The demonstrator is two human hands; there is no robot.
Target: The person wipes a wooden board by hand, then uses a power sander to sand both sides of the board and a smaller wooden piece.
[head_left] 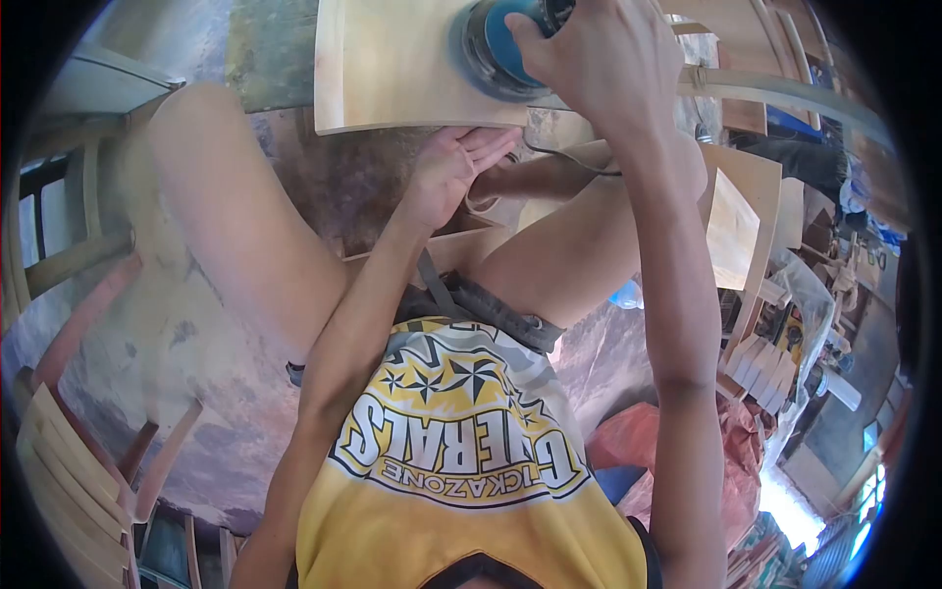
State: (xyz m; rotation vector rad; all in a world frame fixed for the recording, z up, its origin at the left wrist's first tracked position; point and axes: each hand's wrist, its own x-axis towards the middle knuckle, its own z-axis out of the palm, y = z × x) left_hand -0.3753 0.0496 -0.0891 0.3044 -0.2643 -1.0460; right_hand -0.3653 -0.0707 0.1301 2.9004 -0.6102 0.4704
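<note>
My right hand (599, 69) is closed on a round blue power sander (505, 47), which rests on the right part of a pale, slightly curved wooden board (392, 74). The sander's rim looks smeared by motion. Just below the board's near edge is my left hand (456, 172), its fingers stretched out and pointing right, with nothing gripped in them. Its fingertips are close to the edge; whether they touch it, I cannot tell. A dark cord (564, 157) runs below my right hand.
My bare legs are spread beneath the board. Wooden slatted pieces (74, 481) stand at the lower left. On the right are a curved wooden panel (736, 226), stacked wooden parts (760, 373) and red plastic sheeting (677, 456). Part of another person (795, 162) shows at the upper right.
</note>
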